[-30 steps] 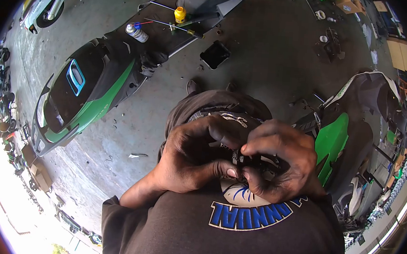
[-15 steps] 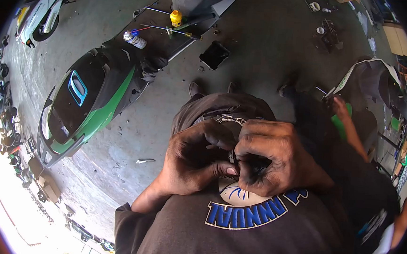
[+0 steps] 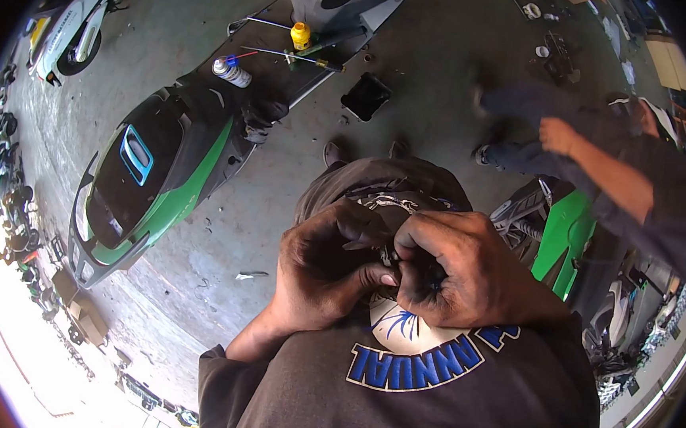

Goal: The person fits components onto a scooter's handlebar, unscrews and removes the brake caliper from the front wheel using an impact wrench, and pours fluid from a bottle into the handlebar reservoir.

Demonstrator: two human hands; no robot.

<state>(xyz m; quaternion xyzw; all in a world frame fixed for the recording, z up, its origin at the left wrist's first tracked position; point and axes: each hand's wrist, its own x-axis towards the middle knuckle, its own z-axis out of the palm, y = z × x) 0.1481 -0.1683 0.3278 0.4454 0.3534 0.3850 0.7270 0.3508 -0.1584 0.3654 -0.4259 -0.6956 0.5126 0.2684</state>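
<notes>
While much of the left side is taken up by a black-and-green scooter (image 3: 162, 177), a person in dark clothes (image 3: 640, 175) is seen, blurred, at the right. Before a dark printed shirt (image 3: 417, 410), both hands are held close together: the left hand (image 3: 306, 279) is curved round with thumb and fingertips pinched, and the right hand (image 3: 470, 267) is curled with its fingertips brought in to meet them. Beyond the feet, a black tray (image 3: 366, 96) is set on the floor; on the scooter's footboard a spray can (image 3: 232, 72) and a smaller yellow bottle (image 3: 300, 35) are placed. Between the two sets of fingertips a small dark part (image 3: 389, 257) is gripped by both hands, though its shape, mostly covered, cannot be made out.
</notes>
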